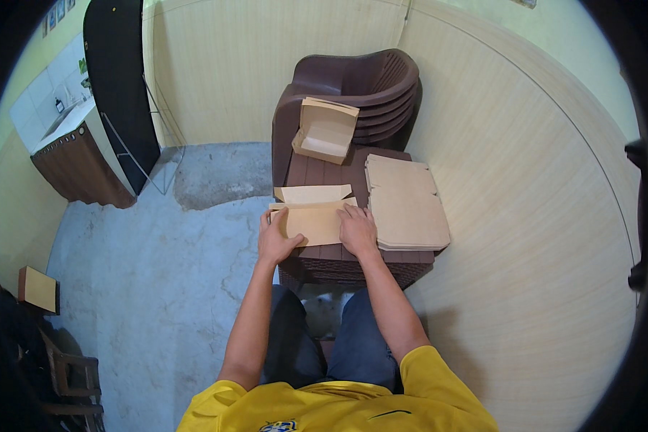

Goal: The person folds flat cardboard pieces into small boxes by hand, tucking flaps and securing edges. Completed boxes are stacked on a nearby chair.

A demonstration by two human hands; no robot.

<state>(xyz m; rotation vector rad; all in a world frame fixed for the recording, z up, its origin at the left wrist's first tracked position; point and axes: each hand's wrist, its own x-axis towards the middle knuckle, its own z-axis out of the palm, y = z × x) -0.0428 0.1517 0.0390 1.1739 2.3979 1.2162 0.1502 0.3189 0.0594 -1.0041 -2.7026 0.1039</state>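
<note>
Room: pale yellow panelled walls curve around a worn grey concrete floor (165, 252), seen from above the person's head.
Counter: a low dark brown plastic counter (324, 173) with a slatted top stands right in front of the seated person's knees.
Left grip: the left hand (275, 241) lies flat and spread on the left edge of a flat tan cardboard box blank (315, 222); the fingers press down and do not clench.
Right grip: the right hand (358, 229) rests palm down on the right end of the same blank, fingers stretched forward, pressing rather than grasping.
Blank: it lies across the near left part of the counter, its left end reaching past the counter's edge, with one long flap folded up along its far side.
Stack: a pile of flat tan cardboard blanks (407, 205) sits just right of the right hand, on the counter's right side.
Finished box: a folded tan cardboard box with its lid open (325, 131) rests beyond the counter on the seat of a stack of dark brown plastic chairs (381, 90).
Far left: a brown cabinet with a white sink top (75, 155) stands against the wall beside a black door (119, 79).
Person: yellow shirt, dark blue trousers.
</note>
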